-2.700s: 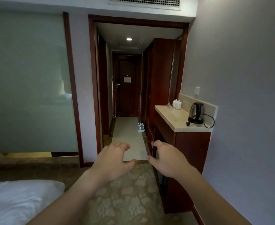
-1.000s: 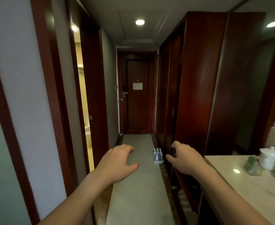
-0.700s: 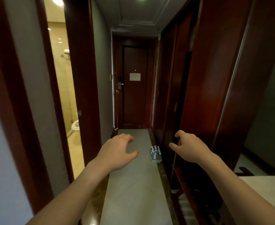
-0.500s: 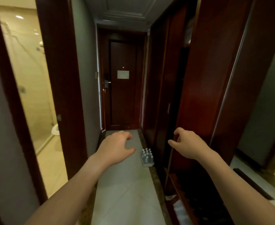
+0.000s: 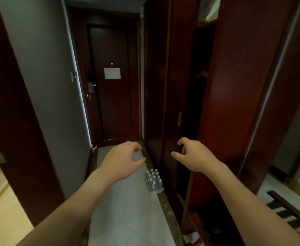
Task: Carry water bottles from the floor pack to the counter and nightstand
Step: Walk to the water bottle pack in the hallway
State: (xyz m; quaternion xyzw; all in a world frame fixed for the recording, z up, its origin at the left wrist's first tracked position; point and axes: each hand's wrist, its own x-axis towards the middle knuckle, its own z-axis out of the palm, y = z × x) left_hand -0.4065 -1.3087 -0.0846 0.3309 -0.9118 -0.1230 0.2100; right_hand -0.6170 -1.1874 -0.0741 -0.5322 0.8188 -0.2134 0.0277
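We hold both bare hands out ahead of us in the narrow corridor, and neither grips anything: our left hand [image 5: 123,159] is loosely curled with thumb and fingers apart, and our right hand [image 5: 192,155] is the same, fingers hooked over empty air. The shrink-wrapped pack of small clear plastic water bottles with white caps [image 5: 154,181] stands on the pale grey tiled floor [image 5: 128,210] below and between our hands, nearer the right one, just beside the foot of the dark red-brown wooden wardrobe [image 5: 156,103]. Neither counter nor nightstand is in view.

What could go wrong, as we judge it: the pack sits tight against the wardrobe, so a right hand coming down on that side may knock the wood or find little room to get round a bottle. The wrap looks as though it holds the bottles close together, and pulling one up by its cap could drag the whole pack or tip its neighbours. Stooping in so narrow a passage also risks a bump against the open wardrobe edge to the right of our right hand.

Against the view half a second ago, the pack is larger and lower under our hands, the brown entrance door [image 5: 110,86] has drawn closer, and the bright bathroom opening has slid off to the left of our left arm; our hands keep their open curl
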